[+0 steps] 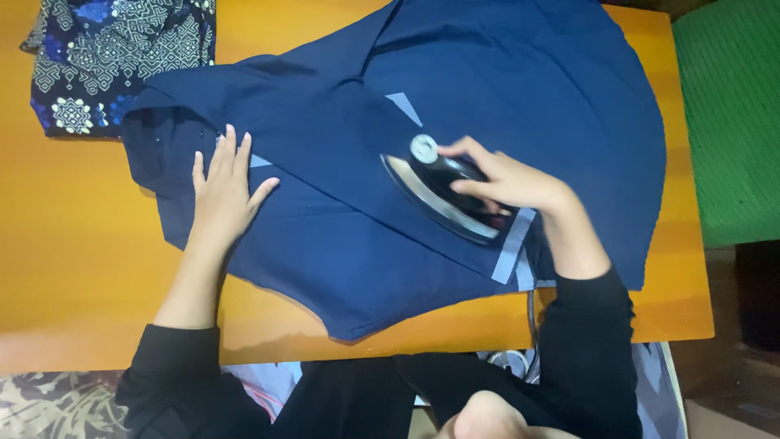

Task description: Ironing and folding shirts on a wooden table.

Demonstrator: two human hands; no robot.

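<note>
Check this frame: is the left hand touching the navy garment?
Touching. The head view shows the left hand lying flat, fingers spread, on the navy garment.

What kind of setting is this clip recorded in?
Probably a home, with ironing done on a plain orange table rather than a board. A navy shirt lies spread under an iron, a patterned cloth waits folded at the corner, and a green mat lies alongside.

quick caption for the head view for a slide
Right hand presses a black iron onto a navy shirt on an orange table; left hand lies flat on it.
</note>
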